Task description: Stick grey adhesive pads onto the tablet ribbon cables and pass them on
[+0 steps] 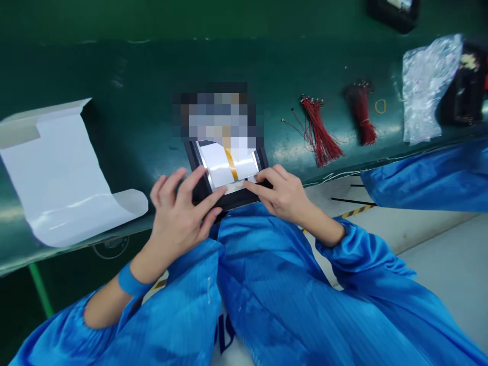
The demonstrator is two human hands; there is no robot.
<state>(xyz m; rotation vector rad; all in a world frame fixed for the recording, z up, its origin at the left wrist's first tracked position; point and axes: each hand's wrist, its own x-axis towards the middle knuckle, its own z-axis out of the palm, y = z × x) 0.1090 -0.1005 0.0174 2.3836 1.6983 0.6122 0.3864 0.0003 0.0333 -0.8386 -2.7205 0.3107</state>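
In front of my body lies a black tray-like frame [244, 199] holding a shiny white panel [218, 163]. A yellow tape strip [231, 163] runs down the panel's middle; the upper part is blurred out by pixelation. My left hand [181, 211], wearing a blue wristband [131, 281], has its fingers spread. Its fingertips touch the panel's left side and lower edge. At the lower right corner my right hand [284, 194] is closed, thumb and forefinger close together by a small whitish strip [235, 187]. Whatever is between those fingertips is too small to make out.
A curling white sheet [68, 173] lies on the green table at left. To the right are two bundles of red wires [322, 134] [362, 114], a rubber band [380, 106], a clear plastic bag [429, 89] and black bins [463, 91]. Another person's blue sleeve [430, 178] shows at right.
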